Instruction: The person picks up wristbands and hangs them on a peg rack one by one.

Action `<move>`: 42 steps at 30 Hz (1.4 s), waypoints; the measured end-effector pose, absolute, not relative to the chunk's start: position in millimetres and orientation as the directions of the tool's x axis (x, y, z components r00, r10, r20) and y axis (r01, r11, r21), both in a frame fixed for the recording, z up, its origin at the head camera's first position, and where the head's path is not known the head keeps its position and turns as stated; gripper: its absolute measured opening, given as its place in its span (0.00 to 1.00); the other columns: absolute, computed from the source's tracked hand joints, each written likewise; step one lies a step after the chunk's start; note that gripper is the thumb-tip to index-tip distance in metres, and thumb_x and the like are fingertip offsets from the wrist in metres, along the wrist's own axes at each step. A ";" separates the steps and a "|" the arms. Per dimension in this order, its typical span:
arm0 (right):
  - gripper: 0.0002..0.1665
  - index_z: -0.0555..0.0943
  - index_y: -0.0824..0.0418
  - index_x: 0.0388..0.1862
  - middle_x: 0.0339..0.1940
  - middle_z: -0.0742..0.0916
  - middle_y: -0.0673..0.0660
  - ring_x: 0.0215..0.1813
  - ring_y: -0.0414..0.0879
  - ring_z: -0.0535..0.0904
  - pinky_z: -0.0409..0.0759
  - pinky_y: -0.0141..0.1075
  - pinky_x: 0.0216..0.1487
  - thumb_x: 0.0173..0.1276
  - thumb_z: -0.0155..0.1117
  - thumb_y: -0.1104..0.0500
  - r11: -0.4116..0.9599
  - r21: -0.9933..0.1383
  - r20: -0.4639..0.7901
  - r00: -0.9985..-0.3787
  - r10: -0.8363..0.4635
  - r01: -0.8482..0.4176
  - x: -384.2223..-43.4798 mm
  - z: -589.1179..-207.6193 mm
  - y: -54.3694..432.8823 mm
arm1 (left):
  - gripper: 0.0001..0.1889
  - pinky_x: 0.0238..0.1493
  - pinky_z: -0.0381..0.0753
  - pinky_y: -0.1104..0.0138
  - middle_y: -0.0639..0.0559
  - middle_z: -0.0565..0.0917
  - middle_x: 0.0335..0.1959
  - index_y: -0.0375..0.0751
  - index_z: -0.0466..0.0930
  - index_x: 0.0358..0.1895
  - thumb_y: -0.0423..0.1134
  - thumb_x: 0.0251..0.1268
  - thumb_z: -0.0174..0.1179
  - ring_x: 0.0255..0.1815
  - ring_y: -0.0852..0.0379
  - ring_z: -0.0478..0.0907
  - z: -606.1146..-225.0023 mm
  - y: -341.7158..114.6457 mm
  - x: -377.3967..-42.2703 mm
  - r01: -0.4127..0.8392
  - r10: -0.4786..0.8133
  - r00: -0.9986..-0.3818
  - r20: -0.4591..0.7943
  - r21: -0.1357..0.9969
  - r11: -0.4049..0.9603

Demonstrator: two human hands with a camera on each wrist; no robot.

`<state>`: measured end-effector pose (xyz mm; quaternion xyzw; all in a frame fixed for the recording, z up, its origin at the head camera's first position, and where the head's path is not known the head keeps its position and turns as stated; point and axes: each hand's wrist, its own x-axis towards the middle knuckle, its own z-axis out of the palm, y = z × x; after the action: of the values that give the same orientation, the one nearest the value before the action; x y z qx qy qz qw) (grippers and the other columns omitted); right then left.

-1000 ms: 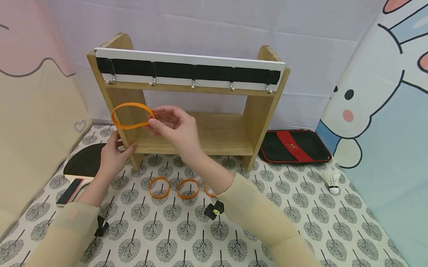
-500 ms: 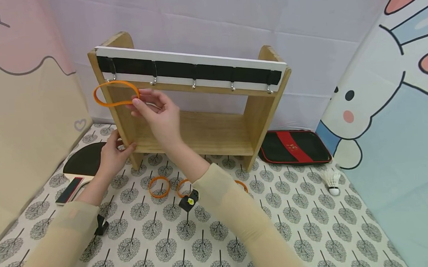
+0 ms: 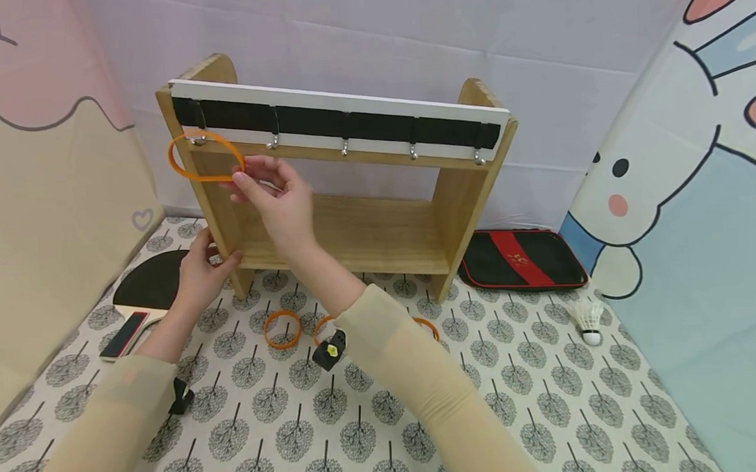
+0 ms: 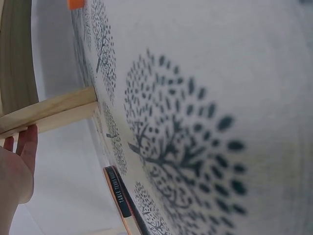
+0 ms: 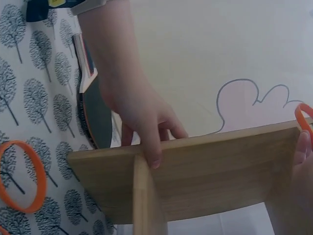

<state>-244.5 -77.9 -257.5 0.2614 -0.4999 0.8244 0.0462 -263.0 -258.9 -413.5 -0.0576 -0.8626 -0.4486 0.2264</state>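
Note:
In the head view my right hand [image 3: 283, 204] pinches an orange wristband [image 3: 207, 178] by its right end, thumb in front. The stretched-out loop overlaps the leftmost silver hook [image 3: 198, 139] on the rack's top rail. My left hand [image 3: 199, 273] grips the left side panel of the small wooden rack [image 3: 378, 229] low down, thumb on the inner side. In the right wrist view the left hand [image 5: 139, 115] shows its thumb and fingers either side of the panel edge. The held wristband [image 5: 304, 117] is partly cut off at that view's right border.
Several more hooks line the black-and-white strip [image 3: 374, 128]. Other orange wristbands [image 3: 283, 346] lie on the tree-print cloth, some partly behind the right sleeve. A table tennis paddle [image 3: 151, 282] lies left of the rack; a black-and-red case [image 3: 479, 260] and shuttlecock [image 3: 586, 315] lie right.
My right hand has carried the wristband left and up to the leftmost hook, with only a small shift in the last half second. The left hand has stayed on the rack panel.

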 end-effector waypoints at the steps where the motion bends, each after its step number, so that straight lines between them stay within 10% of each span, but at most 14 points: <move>1: 0.15 0.74 0.76 0.49 0.43 0.82 0.72 0.37 0.54 0.86 0.85 0.44 0.43 0.63 0.60 0.73 -0.482 -0.810 0.468 -0.864 -0.186 -0.335 -244.9 -259.5 -77.3 | 0.31 0.45 0.80 0.47 0.35 0.72 0.59 0.40 0.58 0.69 0.40 0.65 0.58 0.55 0.35 0.74 -413.8 -258.7 -263.1 0.301 -0.104 -0.892 0.441 0.749 0.591; 30: 0.16 0.77 0.71 0.49 0.48 0.84 0.65 0.44 0.53 0.85 0.84 0.46 0.44 0.62 0.63 0.71 -0.044 -0.854 0.494 -0.782 -0.380 -0.518 -216.1 -276.0 35.3 | 0.30 0.44 0.80 0.46 0.36 0.72 0.59 0.38 0.60 0.68 0.41 0.65 0.58 0.55 0.37 0.75 -416.7 -252.2 -263.0 0.274 -0.121 -0.894 0.433 0.738 0.617; 38: 0.18 0.79 0.63 0.51 0.48 0.85 0.60 0.46 0.46 0.84 0.84 0.35 0.46 0.61 0.66 0.65 0.107 -0.867 0.388 -0.795 -0.467 -0.486 -224.2 -308.1 76.4 | 0.29 0.33 0.71 0.87 0.36 0.73 0.57 0.37 0.61 0.66 0.41 0.65 0.58 0.54 0.36 0.75 -413.2 -254.0 -259.6 0.282 -0.116 -0.890 0.441 0.732 0.620; 42: 0.20 0.80 0.60 0.52 0.49 0.85 0.59 0.47 0.46 0.83 0.83 0.34 0.48 0.60 0.68 0.61 0.237 -0.843 0.320 -0.805 -0.501 -0.482 -222.6 -325.1 100.5 | 0.28 0.33 0.67 0.90 0.36 0.73 0.57 0.37 0.61 0.66 0.40 0.65 0.58 0.54 0.36 0.75 -414.2 -252.6 -260.8 0.286 -0.109 -0.891 0.441 0.732 0.618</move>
<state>-222.6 100.5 -325.1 0.3125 -0.7863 0.5329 -0.0085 -260.8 -252.6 -414.2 -0.0508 -0.8701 -0.4340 0.2279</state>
